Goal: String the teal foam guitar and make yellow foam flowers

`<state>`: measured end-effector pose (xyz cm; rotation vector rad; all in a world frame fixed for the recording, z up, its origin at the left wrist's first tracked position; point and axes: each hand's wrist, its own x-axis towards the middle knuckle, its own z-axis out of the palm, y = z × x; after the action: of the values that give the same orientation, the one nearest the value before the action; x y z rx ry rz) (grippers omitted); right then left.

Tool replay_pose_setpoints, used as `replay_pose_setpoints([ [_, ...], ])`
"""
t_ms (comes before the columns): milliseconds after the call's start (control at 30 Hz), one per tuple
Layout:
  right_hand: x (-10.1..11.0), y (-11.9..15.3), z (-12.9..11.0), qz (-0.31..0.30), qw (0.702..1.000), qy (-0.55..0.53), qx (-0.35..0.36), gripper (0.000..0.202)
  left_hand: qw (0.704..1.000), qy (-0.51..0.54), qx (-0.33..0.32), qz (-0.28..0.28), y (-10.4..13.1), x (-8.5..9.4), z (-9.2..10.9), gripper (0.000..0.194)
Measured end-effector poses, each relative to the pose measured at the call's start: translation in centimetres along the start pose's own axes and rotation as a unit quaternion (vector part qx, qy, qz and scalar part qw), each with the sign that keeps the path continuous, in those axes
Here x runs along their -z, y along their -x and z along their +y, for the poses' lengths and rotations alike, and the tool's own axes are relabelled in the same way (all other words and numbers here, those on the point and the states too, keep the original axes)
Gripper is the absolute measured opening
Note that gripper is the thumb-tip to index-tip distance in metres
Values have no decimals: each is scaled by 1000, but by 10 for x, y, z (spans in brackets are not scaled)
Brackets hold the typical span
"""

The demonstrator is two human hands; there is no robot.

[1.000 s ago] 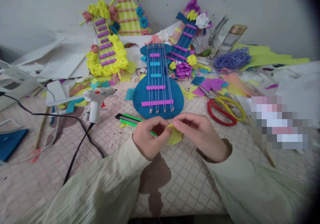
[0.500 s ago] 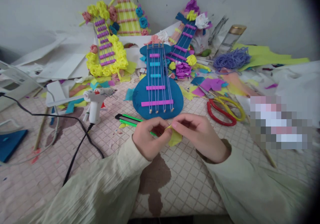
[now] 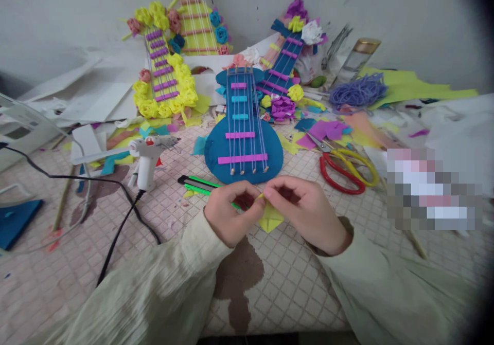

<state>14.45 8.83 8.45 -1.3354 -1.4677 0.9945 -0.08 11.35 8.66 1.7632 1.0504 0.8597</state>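
Note:
Both my hands meet in front of a blue craft guitar [image 3: 219, 147] with purple strings and pink and light-blue bars. Between their fingertips is a small piece of yellow paper [image 3: 271, 220], its lower part hanging free below the fingers. My left hand [image 3: 236, 214] pinches one edge between thumb and forefinger. My right hand [image 3: 304, 206] is closed on the same edge, its thumb and fingers pressed together. Just behind the left hand lies a green utility knife [image 3: 198, 184], its near end partly hidden by that hand.
At left stands a white glue gun [image 3: 145, 162] with a black cord [image 3: 111, 180]. Scissors [image 3: 343, 173] with red and yellow handles lie at right. Behind are flower-trimmed craft guitars [image 3: 160, 72], purple yarn [image 3: 358, 90], a gold-lidded jar [image 3: 357, 59] and paper scraps [image 3: 324, 131].
My right hand has shifted and turned slightly, and the hanging part of the yellow paper sits a little lower. The left hand has barely moved.

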Motion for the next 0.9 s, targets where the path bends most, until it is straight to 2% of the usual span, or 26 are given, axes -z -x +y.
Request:
replay_pose_setpoints([
  [233, 1, 0, -1, 0, 1000, 21, 11, 11, 1000, -7, -12, 25, 0, 1, -2, 16],
  [433, 0, 0, -1, 3, 1000, 21, 6, 11, 997, -46, -53, 31, 1, 2, -3, 15],
  [633, 2, 0, -1, 10, 1000, 13, 3, 12, 996, -52, -41, 53, 2, 1, 0, 17],
  [900, 3, -1, -3, 12, 1000, -1, -3, 13, 995, -50, -62, 60, 2, 2, 0, 12],
])
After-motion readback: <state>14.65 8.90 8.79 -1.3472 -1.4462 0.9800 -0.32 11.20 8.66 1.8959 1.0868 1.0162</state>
